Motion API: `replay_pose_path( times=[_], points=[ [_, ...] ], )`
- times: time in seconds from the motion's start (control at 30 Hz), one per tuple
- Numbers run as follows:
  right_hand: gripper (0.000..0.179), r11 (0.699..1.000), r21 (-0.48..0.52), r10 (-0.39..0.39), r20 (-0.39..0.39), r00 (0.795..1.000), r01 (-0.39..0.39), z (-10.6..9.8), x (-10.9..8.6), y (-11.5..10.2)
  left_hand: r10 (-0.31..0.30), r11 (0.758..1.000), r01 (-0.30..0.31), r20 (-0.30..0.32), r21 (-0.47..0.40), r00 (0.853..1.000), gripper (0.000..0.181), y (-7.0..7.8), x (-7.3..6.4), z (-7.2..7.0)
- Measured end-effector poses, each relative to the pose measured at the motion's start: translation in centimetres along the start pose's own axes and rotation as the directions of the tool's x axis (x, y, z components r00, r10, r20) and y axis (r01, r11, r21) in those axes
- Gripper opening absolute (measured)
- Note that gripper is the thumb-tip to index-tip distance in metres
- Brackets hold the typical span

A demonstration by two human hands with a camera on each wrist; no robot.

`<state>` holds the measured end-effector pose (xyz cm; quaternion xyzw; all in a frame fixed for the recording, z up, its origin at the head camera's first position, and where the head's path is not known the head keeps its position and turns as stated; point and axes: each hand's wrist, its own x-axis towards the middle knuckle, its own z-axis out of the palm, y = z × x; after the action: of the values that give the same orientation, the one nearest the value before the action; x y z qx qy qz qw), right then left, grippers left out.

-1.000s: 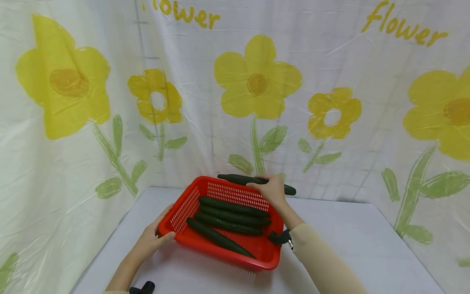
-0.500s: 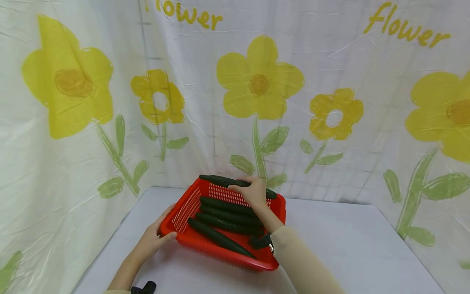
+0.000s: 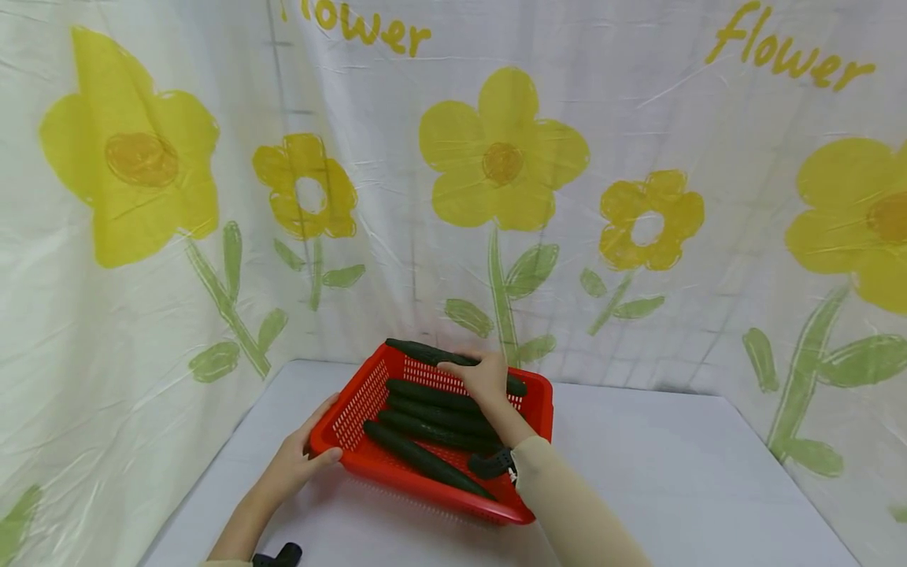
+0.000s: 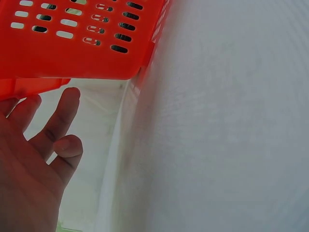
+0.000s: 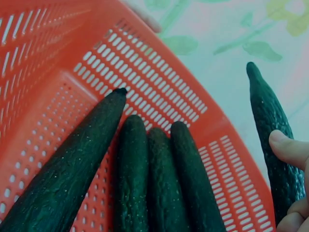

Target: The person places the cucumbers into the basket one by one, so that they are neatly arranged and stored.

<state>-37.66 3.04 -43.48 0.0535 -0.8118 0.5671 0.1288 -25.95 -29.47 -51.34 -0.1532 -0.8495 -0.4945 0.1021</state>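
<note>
A red perforated plastic basket (image 3: 425,490) sits on the table with several dark green cucumbers (image 3: 434,414) lying in it. One front cucumber (image 3: 418,457) lies at an angle, apart from the others. My left hand (image 3: 298,457) rests at the basket's left front corner, thumb on the front side and fairly straight fingers along the left. In the left wrist view, fingers (image 4: 60,118) reach up under the rim. My right hand (image 3: 485,378) grips another cucumber (image 3: 425,354) about its middle, at the basket's back edge. The right wrist view shows the thumb across this cucumber (image 5: 268,111).
The table (image 3: 638,465) has a white cover. Behind it and at the left hangs a white curtain (image 3: 383,260) printed with yellow flowers. Black wrist cameras (image 3: 490,465) sit on both wrists.
My right hand has carried its cucumber leftward, from over the basket's back right corner to along the back edge, slowing lately. The left hand stays at the basket's corner.
</note>
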Motion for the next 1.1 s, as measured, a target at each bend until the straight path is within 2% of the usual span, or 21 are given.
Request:
replay_pose_path(
  times=[0.27,0.63,0.9,1.1],
  points=[
    [0.037,0.997,-0.017,0.07,-0.033,0.997,-0.07,-0.1,0.2,0.6,-0.022,1.0,0.022,0.004,-0.009,1.0,0.084,0.2,-0.1,0.0],
    [0.042,0.995,-0.059,0.081,-0.055,0.995,-0.084,-0.2,0.1,0.9,-0.017,1.0,0.017,0.011,0.008,1.0,0.084,0.0,0.0,0.0],
    [0.04,0.968,-0.184,0.171,-0.023,0.985,-0.173,0.6,-0.2,1.3,-0.014,1.0,0.014,0.01,0.01,1.0,0.085,0.3,-0.1,0.0],
    [0.043,0.958,-0.246,0.146,-0.027,0.989,-0.148,1.1,-0.4,1.9,-0.022,1.0,0.022,0.009,0.009,1.0,0.086,0.2,-0.1,0.1]
  ],
)
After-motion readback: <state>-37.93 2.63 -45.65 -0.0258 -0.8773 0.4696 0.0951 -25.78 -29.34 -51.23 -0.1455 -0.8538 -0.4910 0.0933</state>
